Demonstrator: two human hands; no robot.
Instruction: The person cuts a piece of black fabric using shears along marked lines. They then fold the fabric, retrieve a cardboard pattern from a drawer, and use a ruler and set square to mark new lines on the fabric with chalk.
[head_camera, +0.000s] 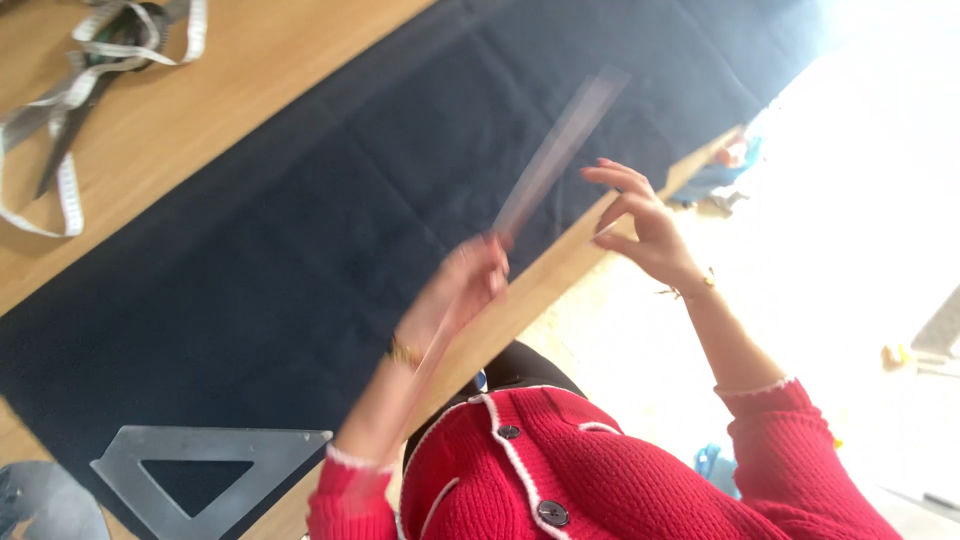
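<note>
My left hand (468, 282) is closed on the lower end of a long clear ruler (560, 145). The ruler is blurred with motion and slants up to the right above a dark navy cloth (300, 230) spread on a wooden table (200, 90). My right hand (640, 222) hovers just right of the ruler, over the table's near edge. Its fingers are spread and curled, and I see nothing firmly held in it. Both arms wear red knitted sleeves with white trim.
A white measuring tape (70, 190) lies looped over dark scissors (62, 140) at the top left of the table. A grey triangular set square (200, 460) rests on the cloth at the bottom left, beside a grey rounded object (40, 500). Bright floor lies to the right.
</note>
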